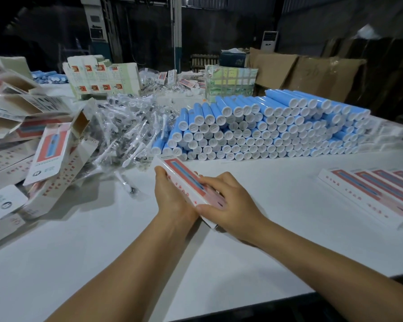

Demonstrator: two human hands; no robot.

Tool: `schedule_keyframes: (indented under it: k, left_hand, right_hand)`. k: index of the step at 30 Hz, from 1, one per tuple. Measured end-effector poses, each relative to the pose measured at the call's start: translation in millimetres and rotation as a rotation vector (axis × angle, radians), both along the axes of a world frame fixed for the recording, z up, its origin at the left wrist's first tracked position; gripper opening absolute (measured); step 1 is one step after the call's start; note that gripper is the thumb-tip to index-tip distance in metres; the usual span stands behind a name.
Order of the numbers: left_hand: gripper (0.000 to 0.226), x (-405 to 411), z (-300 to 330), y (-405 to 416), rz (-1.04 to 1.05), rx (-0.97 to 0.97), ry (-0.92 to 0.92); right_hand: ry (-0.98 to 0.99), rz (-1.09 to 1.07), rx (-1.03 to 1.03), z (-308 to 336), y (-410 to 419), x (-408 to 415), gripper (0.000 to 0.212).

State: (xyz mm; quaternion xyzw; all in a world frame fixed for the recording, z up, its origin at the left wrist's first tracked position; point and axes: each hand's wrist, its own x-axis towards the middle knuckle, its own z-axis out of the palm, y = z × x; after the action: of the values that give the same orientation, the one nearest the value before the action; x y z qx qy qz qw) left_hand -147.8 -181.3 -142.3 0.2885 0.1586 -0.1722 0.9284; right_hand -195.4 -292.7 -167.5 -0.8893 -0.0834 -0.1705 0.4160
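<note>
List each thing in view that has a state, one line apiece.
Box: held lengthwise between both hands, near end hidden.
Left hand: grips the box's left edge.
Right hand: grips the box's near end.
Blue tubes: capped, stacked lying down.
Open cartons: flaps open, heaped at left.
Toothbrushes: bagged, in a loose pile.
Row of boxes: lying flat at right.

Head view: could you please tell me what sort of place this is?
Probably a packing station in a warehouse: stacked blue tubes, a heap of bagged toothbrushes, and a printed carton held by left hand and right hand.
</note>
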Motion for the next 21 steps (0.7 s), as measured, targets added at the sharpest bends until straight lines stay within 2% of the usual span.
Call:
schedule_keyframes:
  k: [7, 14, 19, 21]
  left_hand:
    - [0.051, 2.1, -2.7, -6.0, 0.019, 0.066, -0.058]
    - [0.044, -11.3, -3.4, -17.4, -0.140, 0.475, -0.327]
    - [0.032, -14.1, -8.5, -23.2, -0.201, 0.725, -0.479]
    - [0.029, -13.5, -10.8, -24.8, -0.209, 0.748, -0.511]
  right_hand:
    - [0.010, -0.069, -0.048, 1.9, -4.0, 3.7, 0.045]
    - [-0.047, -0.174, -0.119, 15.3, -58.8, -16.2, 0.049]
    - [-0.114, -0.513, -0.225, 26.4, -161.9, -47.4, 0.045]
    - [-0.099, -0.687, -0.313, 35.1, -218.1, -60.7, 0.043]
